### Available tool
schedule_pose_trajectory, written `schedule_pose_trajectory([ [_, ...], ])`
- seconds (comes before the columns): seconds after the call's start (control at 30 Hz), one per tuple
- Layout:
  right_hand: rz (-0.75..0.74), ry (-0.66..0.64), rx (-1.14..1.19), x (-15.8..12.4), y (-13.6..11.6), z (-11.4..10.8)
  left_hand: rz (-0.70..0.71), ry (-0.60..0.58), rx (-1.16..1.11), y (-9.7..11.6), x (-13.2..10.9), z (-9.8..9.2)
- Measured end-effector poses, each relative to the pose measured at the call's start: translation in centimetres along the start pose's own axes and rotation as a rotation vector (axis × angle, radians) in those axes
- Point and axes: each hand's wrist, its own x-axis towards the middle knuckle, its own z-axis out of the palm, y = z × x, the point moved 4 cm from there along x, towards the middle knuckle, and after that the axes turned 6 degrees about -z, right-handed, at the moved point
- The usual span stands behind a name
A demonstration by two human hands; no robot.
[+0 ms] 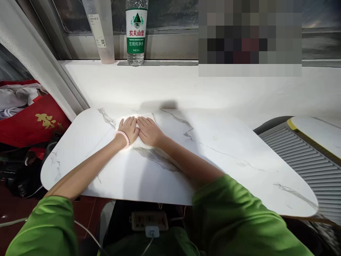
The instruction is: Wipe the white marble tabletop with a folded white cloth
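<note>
Both my hands lie flat, side by side, on a thin white sheet point(139, 143) near the back of a white marble-patterned table point(218, 156). Whether the sheet is paper or cloth I cannot tell, since its pale surface blends into the tabletop. My left hand point(129, 130) has its fingers stretched out and a pink coiled band point(123, 138) round the wrist. Right beside it, my right hand point(149, 131) is also spread flat, its fingertips pointing to the window side. Neither hand grips anything.
On the window ledge stand a water bottle point(136, 35) with a green-and-white label and a tall translucent cup point(102, 32). A red bag point(34, 119) sits left of the table. Right of it is a ribbed grey surface point(301, 153). A power strip point(149, 220) is below the front edge.
</note>
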Motion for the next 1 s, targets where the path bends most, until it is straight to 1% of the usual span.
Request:
schedule_pose_trajectory([
  [0.1,-0.053,0.029,-0.004,-5.3,-2.5,-1.6,0.06,0.017,0.025,2.8,-5.0,0.3],
  [0.17,-0.094,0.038,-0.006,-9.0,-4.4,-2.7,0.142,0.049,0.03,4.8,-8.6,0.4],
  [0.23,-0.118,0.048,-0.012,-12.1,-6.2,-3.7,0.23,0.081,0.015,6.3,-11.5,0.4],
  [0.3,-0.101,0.053,-0.036,-14.2,-7.4,-4.4,0.289,0.082,-0.008,7.3,-13.3,0.4],
  [0.33,-0.081,0.048,-0.053,-14.8,-7.7,-4.6,0.304,0.071,-0.018,7.7,-13.6,0.4],
  [0.4,-0.039,0.016,-0.081,-15.1,-7.8,-4.7,0.319,0.04,-0.029,8.0,-13.5,0.4],
  [0.43,-0.022,-0.008,-0.087,-14.9,-7.5,-4.6,0.32,0.023,-0.028,8.1,-13.0,0.5],
  [0.5,0.014,-0.052,-0.086,-13.8,-6.4,-4.1,0.316,-0.004,-0.02,8.0,-11.2,0.9],
  [0.57,0.062,-0.078,-0.066,-12.0,-4.4,-3.4,0.294,-0.013,-0.002,7.6,-8.5,1.3],
  [0.63,0.128,-0.075,-0.026,-9.7,-1.5,-2.7,0.265,0.005,0.013,7.2,-4.9,1.7],
  [0.7,0.196,-0.047,0.026,-7.2,1.9,-2.0,0.244,0.03,0.011,6.9,-0.9,1.8],
  [0.77,0.239,-0.032,0.058,-4.7,5.1,-1.4,0.217,0.032,-0.005,6.7,3.1,1.9],
  [0.83,0.257,-0.019,0.064,-2.7,7.7,-1.0,0.179,0.02,-0.019,6.6,6.2,1.9],
  [0.9,0.251,-0.005,0.061,-1.5,9.2,-0.6,0.147,0.003,-0.03,6.6,8.1,1.9],
  [0.93,0.244,-0.002,0.059,-1.2,9.6,-0.5,0.138,-0.004,-0.034,6.5,8.6,1.9],
  [1.0,0.232,-0.006,0.05,-1.2,9.9,-0.3,0.128,-0.005,-0.036,6.6,8.6,1.8],
])
